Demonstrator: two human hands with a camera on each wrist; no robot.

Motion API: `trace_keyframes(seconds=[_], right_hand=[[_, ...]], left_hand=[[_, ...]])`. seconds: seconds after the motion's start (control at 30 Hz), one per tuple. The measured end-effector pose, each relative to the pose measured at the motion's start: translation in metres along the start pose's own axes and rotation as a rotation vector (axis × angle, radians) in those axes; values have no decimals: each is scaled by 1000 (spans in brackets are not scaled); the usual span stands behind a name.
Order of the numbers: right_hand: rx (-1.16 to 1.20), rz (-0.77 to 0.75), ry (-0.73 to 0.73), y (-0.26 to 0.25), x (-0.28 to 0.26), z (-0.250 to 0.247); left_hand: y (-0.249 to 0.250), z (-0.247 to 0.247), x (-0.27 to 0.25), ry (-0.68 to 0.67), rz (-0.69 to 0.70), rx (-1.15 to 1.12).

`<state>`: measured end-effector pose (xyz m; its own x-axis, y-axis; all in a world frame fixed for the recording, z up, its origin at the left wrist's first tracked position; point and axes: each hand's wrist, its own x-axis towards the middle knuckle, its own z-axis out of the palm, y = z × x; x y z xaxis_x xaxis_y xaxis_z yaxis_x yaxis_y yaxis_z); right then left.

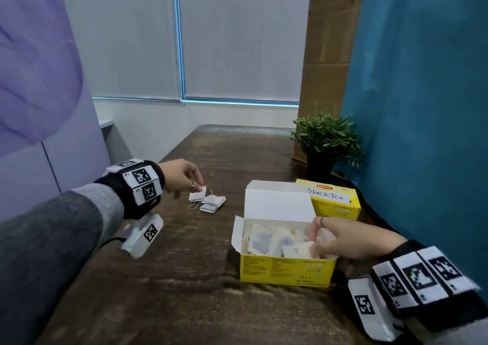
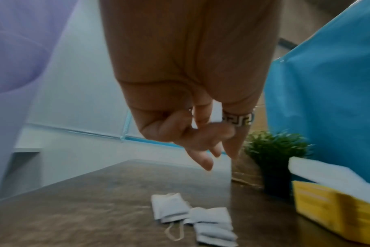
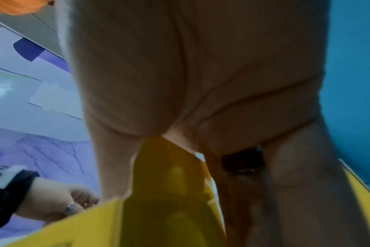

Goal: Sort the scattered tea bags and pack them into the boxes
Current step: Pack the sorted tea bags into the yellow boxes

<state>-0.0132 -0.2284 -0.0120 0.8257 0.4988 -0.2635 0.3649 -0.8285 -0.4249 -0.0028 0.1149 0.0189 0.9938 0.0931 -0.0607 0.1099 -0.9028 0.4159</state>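
While the open Lipton box at lower centre already holds many tea bags, a few loose tea bags remain on the surface; the left hand pinches one, the right hand tucks another in.

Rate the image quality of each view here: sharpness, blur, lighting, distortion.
Head view: mostly sharp, evenly lit, wide-angle bending at the edges; the open box and loose tea bags read clearly. Left wrist view: motion-smeared, the left hand fills the upper middle, tea bags soft but recognisable. Right wrist view: dim and blurred, the right hand blocks most of it, the box only a yellow smear.
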Motion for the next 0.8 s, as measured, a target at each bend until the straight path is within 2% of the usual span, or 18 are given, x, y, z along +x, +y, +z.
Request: trace_keyframes(seconds=[0.07, 0.13, 0.27, 0.33, 0.53, 0.73, 0.8], right_hand=[[42, 43, -8, -4, 2, 0], [-25, 55, 21, -5, 8, -1], [-78, 30, 20, -8, 14, -5], [-84, 13, 15, -8, 17, -8], [-50, -14, 38, 2, 31, -13], [-46, -29, 54, 0, 39, -10], [-47, -25, 45, -1, 39, -9]], left_hand=[[-20, 1, 13, -1, -88, -55], [-33, 6, 28, 37, -142, -67], [-40, 21, 67, 108, -152, -88], [-44, 30, 87, 118, -158, -23], [-50, 52, 126, -72, -180, 217], [-50, 43, 117, -98, -230, 291], [-56, 40, 115, -83, -231, 186]])
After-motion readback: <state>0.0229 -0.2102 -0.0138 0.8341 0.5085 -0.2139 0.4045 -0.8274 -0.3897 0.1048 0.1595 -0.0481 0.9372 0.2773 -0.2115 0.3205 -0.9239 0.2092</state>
